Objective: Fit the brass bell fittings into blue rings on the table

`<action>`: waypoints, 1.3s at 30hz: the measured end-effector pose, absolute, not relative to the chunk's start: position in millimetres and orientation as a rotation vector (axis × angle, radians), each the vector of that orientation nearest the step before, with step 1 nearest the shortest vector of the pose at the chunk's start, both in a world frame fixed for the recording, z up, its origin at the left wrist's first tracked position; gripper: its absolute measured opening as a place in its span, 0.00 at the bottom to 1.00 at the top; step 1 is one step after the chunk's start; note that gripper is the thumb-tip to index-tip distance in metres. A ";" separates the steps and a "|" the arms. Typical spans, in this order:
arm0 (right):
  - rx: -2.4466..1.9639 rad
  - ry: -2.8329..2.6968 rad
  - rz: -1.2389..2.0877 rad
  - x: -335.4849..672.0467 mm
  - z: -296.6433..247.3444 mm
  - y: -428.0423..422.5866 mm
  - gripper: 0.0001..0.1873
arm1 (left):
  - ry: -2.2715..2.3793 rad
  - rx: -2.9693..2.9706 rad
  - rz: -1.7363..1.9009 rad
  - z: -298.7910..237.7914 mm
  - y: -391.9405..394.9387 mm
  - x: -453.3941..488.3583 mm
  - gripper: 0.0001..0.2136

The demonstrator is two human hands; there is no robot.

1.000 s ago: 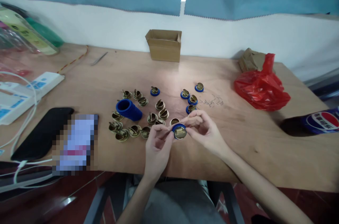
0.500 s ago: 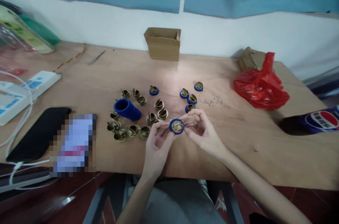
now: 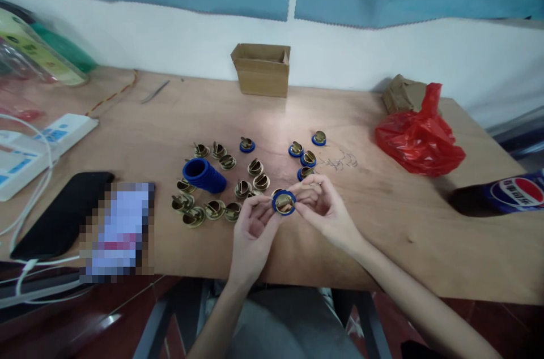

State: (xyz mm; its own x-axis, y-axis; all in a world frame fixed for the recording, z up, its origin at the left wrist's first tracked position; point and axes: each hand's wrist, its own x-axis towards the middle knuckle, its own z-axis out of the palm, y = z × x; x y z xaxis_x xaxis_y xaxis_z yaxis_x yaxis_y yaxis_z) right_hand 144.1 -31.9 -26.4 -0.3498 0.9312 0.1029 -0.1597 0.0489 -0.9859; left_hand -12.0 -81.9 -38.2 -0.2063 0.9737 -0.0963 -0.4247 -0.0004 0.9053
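Here's the blue-ringed metal piece [image 3: 284, 202], up between both hands, left hand [image 3: 255, 234] and right hand [image 3: 329, 214] each curled nearly closed, thumbs and fingers pinching its rim; out past the left, a leaning stack of blue rings [image 3: 204, 175] among bare metal pieces [image 3: 215, 210], and just beyond the right, more ringed pieces [image 3: 308, 158], thin curved wires [image 3: 338, 163], then a red bag [image 3: 419, 146] farther off

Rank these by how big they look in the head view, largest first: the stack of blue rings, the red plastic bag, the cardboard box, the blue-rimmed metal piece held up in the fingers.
1. Red plastic bag
2. Cardboard box
3. Stack of blue rings
4. Blue-rimmed metal piece
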 end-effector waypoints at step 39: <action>-1.669 -1.991 -0.067 284.1 3.3 -47.9 0.12 | 1.925 2.169 1.227 -16.1 -97.7 -101.3 0.10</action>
State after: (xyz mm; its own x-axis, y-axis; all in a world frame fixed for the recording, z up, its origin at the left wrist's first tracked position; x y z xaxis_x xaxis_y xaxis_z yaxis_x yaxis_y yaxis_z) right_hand 284.1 -47.9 3.3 -0.0909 0.9001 0.4262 0.9267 0.2331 -0.2947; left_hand -101.3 -97.7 -16.1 -0.0511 0.8396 0.5409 0.8448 -0.2525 0.4717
